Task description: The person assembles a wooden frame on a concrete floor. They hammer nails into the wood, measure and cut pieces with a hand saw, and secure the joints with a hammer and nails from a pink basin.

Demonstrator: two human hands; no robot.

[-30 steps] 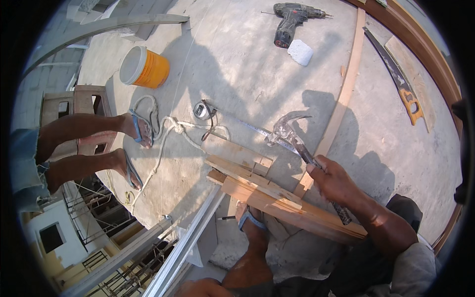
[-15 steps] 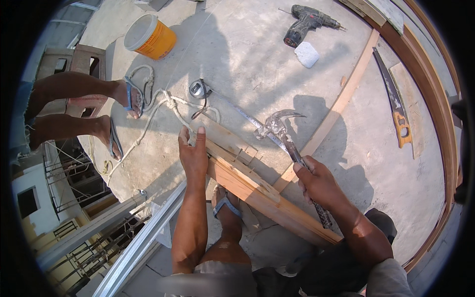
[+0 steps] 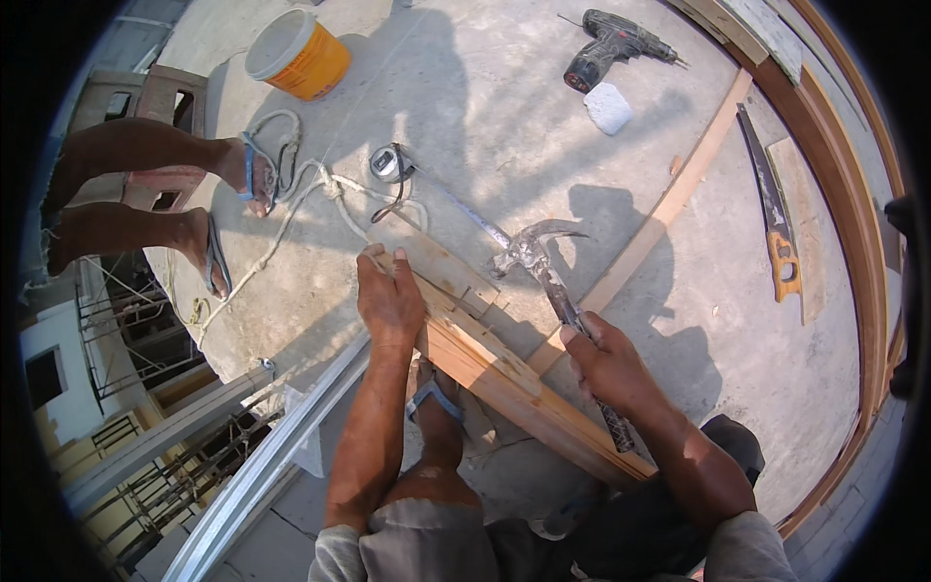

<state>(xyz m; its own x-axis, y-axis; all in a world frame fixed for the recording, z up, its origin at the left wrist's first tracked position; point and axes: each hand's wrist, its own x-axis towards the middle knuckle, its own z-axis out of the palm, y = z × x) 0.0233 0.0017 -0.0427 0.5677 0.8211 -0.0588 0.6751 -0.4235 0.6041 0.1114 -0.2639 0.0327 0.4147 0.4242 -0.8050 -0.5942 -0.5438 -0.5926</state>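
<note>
Your right hand [image 3: 609, 361] fingers are wrapped tight round the hammer [image 3: 558, 291] handle, about midway down; the grip end sticks out below your wrist. Hammer head with its claw sits raised over the top end of the plank stack [image 3: 504, 373], pointing left, just beside the small block [image 3: 441, 272] at that end.

Your left hand [image 3: 390, 301] lies palm-down on the upper left end of the stack, fingers curled over its far edge, pressing it, not closed round anything. Your foot in a blue-strap sandal [image 3: 434, 400] sits right below the stack, under that hand.

Stack runs diagonally on the concrete slab [image 3: 504, 126], from your left hand down-right past your right forearm. A long thin batten [image 3: 659, 218] crosses from under the stack up-right toward the slab's far edge.

Relative to the stack:
- tape measure [image 3: 388, 163] above its top end, blade pulled out and running down toward the hammer head
- white rope [image 3: 291, 194] up-left, looping past the tape
- another person's feet [image 3: 228, 209] in sandals, further left, on the rope
- orange bucket [image 3: 296, 58] far up-left
- drill [image 3: 616, 44] far up, white pad [image 3: 609, 107] just below it
- handsaw [image 3: 771, 218] well right, beyond the batten
- curved wood frame [image 3: 844, 194] further right, along the slab edge
- metal rail [image 3: 281, 456] down-left, off the slab edge
</note>
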